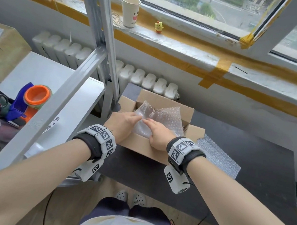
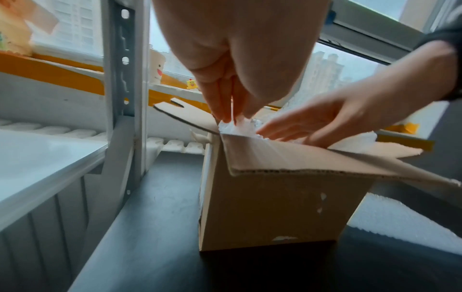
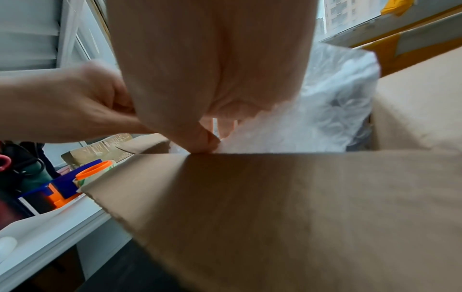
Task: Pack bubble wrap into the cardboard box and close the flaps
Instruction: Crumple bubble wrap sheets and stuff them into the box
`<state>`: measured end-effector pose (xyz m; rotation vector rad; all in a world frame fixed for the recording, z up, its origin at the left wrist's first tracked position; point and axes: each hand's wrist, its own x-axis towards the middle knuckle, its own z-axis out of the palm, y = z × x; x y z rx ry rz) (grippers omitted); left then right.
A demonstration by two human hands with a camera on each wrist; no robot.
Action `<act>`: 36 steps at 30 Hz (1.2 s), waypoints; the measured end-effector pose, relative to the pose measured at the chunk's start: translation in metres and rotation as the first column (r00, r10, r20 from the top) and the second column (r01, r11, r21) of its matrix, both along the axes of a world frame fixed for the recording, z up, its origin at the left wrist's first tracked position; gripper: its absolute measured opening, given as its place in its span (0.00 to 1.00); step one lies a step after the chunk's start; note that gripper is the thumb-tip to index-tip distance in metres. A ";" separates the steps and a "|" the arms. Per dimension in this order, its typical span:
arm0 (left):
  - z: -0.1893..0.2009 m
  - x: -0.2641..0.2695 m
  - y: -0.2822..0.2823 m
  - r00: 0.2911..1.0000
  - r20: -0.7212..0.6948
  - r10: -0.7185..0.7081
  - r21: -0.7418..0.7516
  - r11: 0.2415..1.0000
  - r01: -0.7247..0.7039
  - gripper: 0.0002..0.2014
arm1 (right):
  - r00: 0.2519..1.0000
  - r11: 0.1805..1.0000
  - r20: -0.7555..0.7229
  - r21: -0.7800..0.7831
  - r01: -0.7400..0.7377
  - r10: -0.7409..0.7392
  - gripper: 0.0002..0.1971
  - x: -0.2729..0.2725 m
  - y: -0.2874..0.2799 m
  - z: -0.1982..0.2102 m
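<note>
An open cardboard box (image 1: 138, 147) stands on the dark table (image 1: 250, 175) with its flaps spread out. A crumpled sheet of bubble wrap (image 1: 164, 116) fills its opening and rises above the rim. My left hand (image 1: 137, 117) reaches in from the left and pinches the wrap's near edge between thumb and fingers. From the right, my right hand (image 1: 148, 123) lies on the wrap with fairly straight fingers and presses it down. The left wrist view shows the left hand (image 2: 230, 118) pinching the wrap (image 2: 240, 123) above the box (image 2: 270, 207). The near flap (image 3: 275, 207) fills the right wrist view.
A second sheet of bubble wrap (image 1: 218, 157) lies flat on the table right of the box. A metal shelf post (image 1: 101, 34) rises close to the box's left. An orange and blue tape dispenser (image 1: 27, 102) sits on the white shelf. A radiator (image 1: 148, 79) runs behind the box.
</note>
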<state>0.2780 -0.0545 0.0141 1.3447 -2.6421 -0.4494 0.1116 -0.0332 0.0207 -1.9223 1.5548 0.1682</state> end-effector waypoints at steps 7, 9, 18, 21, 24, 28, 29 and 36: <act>-0.009 -0.021 0.001 0.985 0.163 -0.051 0.131 0.991 0.029 0.24 | 0.998 0.997 -0.038 0.065 -0.049 0.052 0.31 0.001 -0.010 0.006; -0.010 -0.024 -0.004 0.974 0.218 -0.065 0.092 0.995 0.046 0.22 | 0.999 0.999 -0.030 0.019 -0.034 0.034 0.27 -0.003 -0.009 0.010; -0.004 -0.025 -0.025 0.832 0.509 -0.219 -0.088 0.949 0.303 0.15 | 0.986 0.975 -0.115 -0.202 0.093 -0.118 0.26 -0.046 0.009 0.013; -0.002 -0.027 -0.028 0.815 0.526 -0.242 -0.058 0.946 0.318 0.17 | 0.978 0.985 -0.138 -0.098 0.143 -0.156 0.30 -0.047 0.008 0.014; -0.005 -0.030 -0.031 0.812 0.530 -0.244 0.006 0.959 0.284 0.18 | 0.974 0.988 -0.168 -0.032 0.148 -0.152 0.32 -0.044 0.003 0.012; -0.007 -0.038 -0.038 0.795 0.553 -0.251 0.085 0.966 0.246 0.19 | 0.965 0.987 -0.212 0.019 0.160 -0.153 0.31 -0.040 -0.008 0.005; -0.007 -0.041 -0.038 0.786 0.571 -0.239 0.095 0.969 0.226 0.18 | 0.963 0.986 -0.224 0.032 0.161 -0.150 0.32 -0.039 -0.010 0.004; -0.012 -0.046 -0.046 0.768 0.603 -0.216 0.107 0.976 0.191 0.23 | 0.972 0.985 -0.204 0.098 0.140 -0.117 0.36 -0.045 -0.025 0.013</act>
